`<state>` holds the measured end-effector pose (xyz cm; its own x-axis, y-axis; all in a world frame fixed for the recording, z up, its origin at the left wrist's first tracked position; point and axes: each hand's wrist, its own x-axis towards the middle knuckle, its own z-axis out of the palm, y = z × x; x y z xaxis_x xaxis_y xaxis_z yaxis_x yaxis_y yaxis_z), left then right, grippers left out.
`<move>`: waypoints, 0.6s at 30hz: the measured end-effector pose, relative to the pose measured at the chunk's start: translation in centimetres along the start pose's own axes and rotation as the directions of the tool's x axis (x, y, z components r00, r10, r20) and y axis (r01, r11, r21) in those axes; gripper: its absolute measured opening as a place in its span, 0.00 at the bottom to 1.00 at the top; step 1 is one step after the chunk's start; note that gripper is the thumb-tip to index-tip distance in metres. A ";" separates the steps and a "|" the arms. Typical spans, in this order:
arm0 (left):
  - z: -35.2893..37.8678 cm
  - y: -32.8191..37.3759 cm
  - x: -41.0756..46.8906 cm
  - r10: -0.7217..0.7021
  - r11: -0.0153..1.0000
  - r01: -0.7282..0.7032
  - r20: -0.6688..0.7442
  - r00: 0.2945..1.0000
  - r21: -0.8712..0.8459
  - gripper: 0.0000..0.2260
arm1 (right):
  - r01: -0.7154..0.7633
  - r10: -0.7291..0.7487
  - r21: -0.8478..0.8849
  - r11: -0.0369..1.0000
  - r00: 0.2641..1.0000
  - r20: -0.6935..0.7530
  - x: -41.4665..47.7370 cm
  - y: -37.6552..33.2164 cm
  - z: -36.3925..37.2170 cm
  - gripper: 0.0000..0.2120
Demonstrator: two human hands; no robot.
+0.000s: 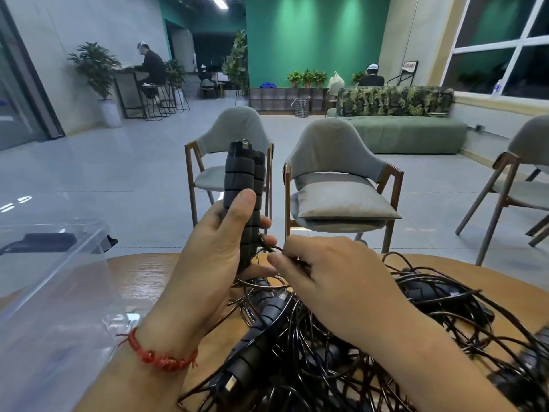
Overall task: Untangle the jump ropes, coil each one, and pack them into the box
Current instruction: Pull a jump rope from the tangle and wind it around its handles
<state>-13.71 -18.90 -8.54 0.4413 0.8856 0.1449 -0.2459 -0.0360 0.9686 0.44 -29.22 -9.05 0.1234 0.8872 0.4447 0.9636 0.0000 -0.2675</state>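
Note:
My left hand (218, 242) grips two black ribbed jump rope handles (242, 179) together, held upright above the table edge. My right hand (329, 272) pinches the thin black cord (271, 248) where it leaves the bottom of those handles. Below both hands a tangled pile of black jump ropes (326, 352) covers the round wooden table (142, 272), with several more ribbed handles lying in it. A clear plastic box (44, 263) stands at the left, and a dark shape shows through its wall.
Two grey upholstered chairs (341, 179) stand just beyond the table, and a third chair (520, 179) is at the right. People sit far off in the room. A green sofa (401, 129) lies at the back right.

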 end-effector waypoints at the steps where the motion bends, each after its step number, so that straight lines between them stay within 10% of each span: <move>1: -0.2 0.0 0.2 0.017 1.000 -0.017 -0.006 1.000 0.026 0.24 | -0.023 0.022 0.023 0.999 0.999 0.040 0.0 0.2 -0.6 0.19; 7: -0.8 -0.4 0.6 0.129 0.940 -0.129 0.020 0.991 0.315 0.18 | -0.102 0.068 0.203 0.974 0.983 0.169 0.0 2.1 -3.8 0.21; 13: -0.7 0.1 0.0 0.135 0.725 -0.173 0.108 0.985 0.666 0.25 | 0.067 -0.064 0.172 0.983 0.998 -0.025 -0.3 3.6 -5.8 0.17; 18: 0.7 0.4 -1.3 0.016 0.748 -0.191 0.270 0.963 0.636 0.18 | 0.116 -0.035 0.300 0.947 0.964 -0.263 -0.2 4.3 -6.3 0.11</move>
<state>-13.74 -20.38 -8.14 0.6541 0.7267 0.2099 0.2802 -0.4906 0.8251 6.10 -32.30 -4.90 0.1480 0.7337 0.6631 0.8554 0.2416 -0.4582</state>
